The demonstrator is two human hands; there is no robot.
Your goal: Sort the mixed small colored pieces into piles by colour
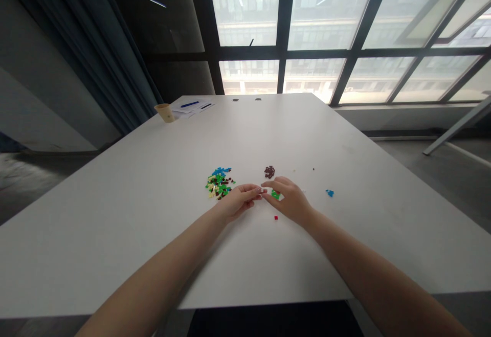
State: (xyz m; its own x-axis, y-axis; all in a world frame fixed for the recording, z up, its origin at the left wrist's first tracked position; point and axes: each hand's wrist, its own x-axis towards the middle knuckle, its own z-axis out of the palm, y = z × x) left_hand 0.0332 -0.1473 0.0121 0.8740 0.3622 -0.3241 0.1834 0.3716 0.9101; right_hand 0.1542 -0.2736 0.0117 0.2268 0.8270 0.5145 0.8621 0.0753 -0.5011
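My left hand (242, 197) is closed in a pinch, its fingertips on a small pale and reddish piece (263, 191), too small to make out exactly. Close by on the right is my right hand (288, 197), thumb and index finger apart on either side of that piece; whether they touch it I cannot tell. Several green toy bricks (275, 194) lie partly hidden under my right hand. Just beyond the hands is a little heap of dark brown bricks (269, 172). A single red brick (275, 218) rests nearer to me.
Left of my hands spreads a mixed pile of bricks (219, 183) in green, yellow, brown and blue. Some blue bricks (330, 193) lie to the right. A paper cup (165, 113) and papers with a blue pen (190, 104) occupy the white table's (126, 214) far left corner.
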